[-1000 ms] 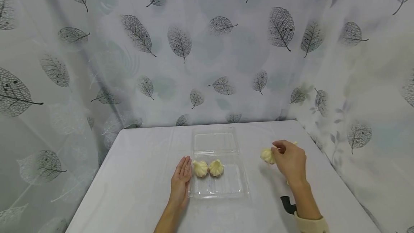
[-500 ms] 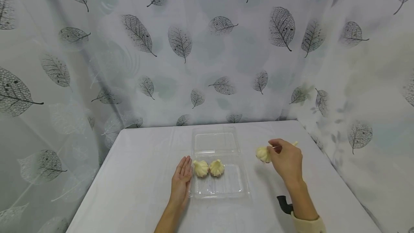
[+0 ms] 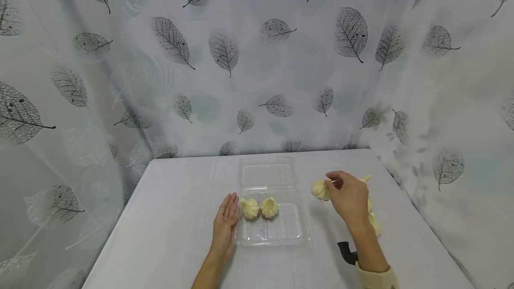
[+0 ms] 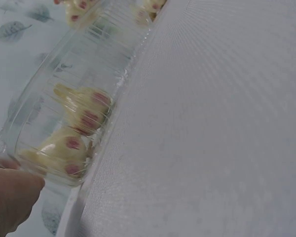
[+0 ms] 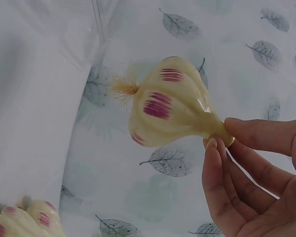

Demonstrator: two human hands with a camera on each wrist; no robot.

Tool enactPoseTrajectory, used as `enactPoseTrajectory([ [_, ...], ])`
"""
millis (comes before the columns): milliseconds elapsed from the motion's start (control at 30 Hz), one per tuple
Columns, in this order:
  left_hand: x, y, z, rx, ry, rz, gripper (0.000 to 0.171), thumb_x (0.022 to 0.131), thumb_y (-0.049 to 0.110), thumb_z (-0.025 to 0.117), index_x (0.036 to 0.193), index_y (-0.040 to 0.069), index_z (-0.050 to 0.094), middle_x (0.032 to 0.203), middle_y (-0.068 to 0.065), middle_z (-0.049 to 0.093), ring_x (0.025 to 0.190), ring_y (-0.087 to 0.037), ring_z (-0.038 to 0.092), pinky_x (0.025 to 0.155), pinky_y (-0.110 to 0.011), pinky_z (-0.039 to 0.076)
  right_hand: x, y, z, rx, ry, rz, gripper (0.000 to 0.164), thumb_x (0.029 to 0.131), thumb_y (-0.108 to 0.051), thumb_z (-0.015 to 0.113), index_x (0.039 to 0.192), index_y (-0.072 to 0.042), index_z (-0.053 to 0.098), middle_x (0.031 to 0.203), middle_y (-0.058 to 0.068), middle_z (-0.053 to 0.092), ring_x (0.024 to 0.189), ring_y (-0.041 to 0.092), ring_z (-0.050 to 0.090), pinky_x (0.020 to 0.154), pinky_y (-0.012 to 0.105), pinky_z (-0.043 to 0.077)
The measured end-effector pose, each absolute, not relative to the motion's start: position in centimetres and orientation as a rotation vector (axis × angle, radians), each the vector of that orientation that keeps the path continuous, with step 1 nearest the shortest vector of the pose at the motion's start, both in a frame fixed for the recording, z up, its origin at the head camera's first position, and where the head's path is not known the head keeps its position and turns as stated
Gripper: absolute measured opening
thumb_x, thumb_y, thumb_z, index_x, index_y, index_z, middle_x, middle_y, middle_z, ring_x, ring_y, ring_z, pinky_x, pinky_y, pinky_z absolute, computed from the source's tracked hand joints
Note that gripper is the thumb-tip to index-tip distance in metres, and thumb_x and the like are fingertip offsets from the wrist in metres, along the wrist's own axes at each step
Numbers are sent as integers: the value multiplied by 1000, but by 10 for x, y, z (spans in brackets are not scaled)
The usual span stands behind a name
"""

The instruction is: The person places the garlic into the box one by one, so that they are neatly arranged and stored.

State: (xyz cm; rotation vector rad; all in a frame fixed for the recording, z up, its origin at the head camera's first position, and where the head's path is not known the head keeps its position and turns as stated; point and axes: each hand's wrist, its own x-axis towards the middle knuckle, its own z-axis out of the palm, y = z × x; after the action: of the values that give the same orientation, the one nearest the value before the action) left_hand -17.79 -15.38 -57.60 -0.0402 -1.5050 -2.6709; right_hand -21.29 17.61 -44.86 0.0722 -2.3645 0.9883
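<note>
My right hand (image 3: 350,200) pinches a garlic bulb (image 5: 170,101) by its stem, between thumb and fingertips, above the table to the right of a clear plastic box. The bulb is cream with purple streaks and a tuft of roots. My left hand (image 3: 224,224) lies with straight fingers along the left side of the clear plastic box (image 3: 287,226), whose lid is folded back. Two garlic bulbs, one at the left (image 3: 250,209) and one beside it (image 3: 269,208), sit side by side in the box.
More garlic bulbs (image 3: 375,224) lie on the white table (image 3: 172,217) at the right, partly hidden behind my right forearm. A black strap-like piece (image 3: 347,253) shows at the right wrist. A leaf-patterned curtain (image 3: 257,66) hangs around the table's back and sides.
My right hand has moved left toward the box with the garlic bulb, uncovering more of the bulbs at the right. The left hand and the box have stayed in place.
</note>
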Motion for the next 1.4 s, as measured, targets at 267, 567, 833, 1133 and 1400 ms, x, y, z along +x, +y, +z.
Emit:
enactPoseTrajectory([
  [267,-179,-155,-577,-90,-1512,-2667,70,103,-15,32,166,2,8,174,-15,10,161,-27,9,127,-28,23,-213,170,-447,77,-2396,1022,15,88,-4,80,103,-4,80,86,10,77,77,26,72,62,34,58],
  [567,-178,-156,-576,-105,-1517,-2656,69,103,-15,32,166,1,7,174,-18,8,161,-29,8,127,-28,23,-214,165,-448,94,-2410,1022,16,88,-4,80,104,-5,80,86,9,78,77,26,73,63,39,59],
  [833,-178,-155,-575,-64,-1503,-2670,69,104,-15,32,166,2,8,174,-15,10,161,-27,10,127,-28,23,-213,156,-445,137,-2402,1038,16,87,-4,81,103,-6,80,85,8,78,77,25,73,64,39,61],
  [1133,-178,-156,-575,-76,-1509,-2668,69,104,-15,31,166,2,8,174,-14,10,161,-25,9,128,-28,22,-211,146,-448,186,-2422,1025,17,87,-5,82,103,-6,80,87,7,78,77,22,73,63,34,60],
  [1400,-178,-155,-576,-74,-1499,-2671,69,103,-16,31,166,2,9,174,-15,10,161,-26,10,127,-27,23,-211,138,-450,243,-2450,1019,18,87,-4,82,105,-5,80,90,6,77,79,21,72,63,33,60],
])
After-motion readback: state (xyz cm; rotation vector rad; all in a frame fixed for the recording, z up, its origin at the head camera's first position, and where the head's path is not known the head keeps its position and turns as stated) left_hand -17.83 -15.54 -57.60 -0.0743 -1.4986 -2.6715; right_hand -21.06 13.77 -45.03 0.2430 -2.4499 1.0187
